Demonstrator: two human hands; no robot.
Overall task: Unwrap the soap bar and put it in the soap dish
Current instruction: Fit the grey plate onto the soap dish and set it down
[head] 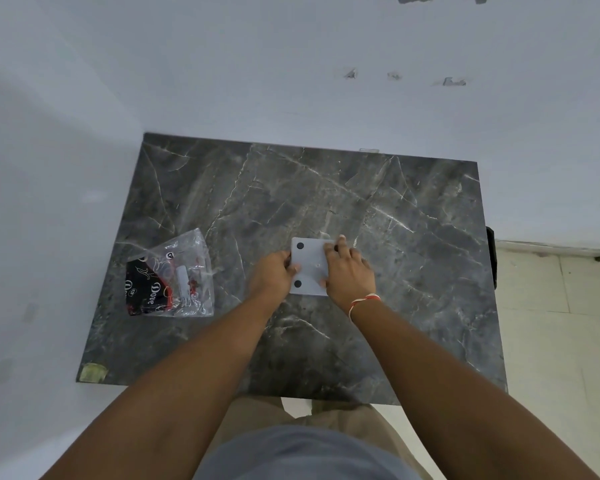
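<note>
A flat pale grey soap dish (309,268) lies near the middle of the dark marble table (413,237), its underside up with two round black pads showing. My left hand (272,275) grips its left edge. My right hand (349,270) lies over its right side, fingers curled on top. To the left lies a clear plastic bag (174,275) holding a black and red Dove soap pack and a small white piece. No bare soap bar is visible.
The table stands in a corner of pale walls, at the back and on the left. A strip of yellowish tape (92,372) sits on its front left corner. Light floor tiles (551,323) lie to the right.
</note>
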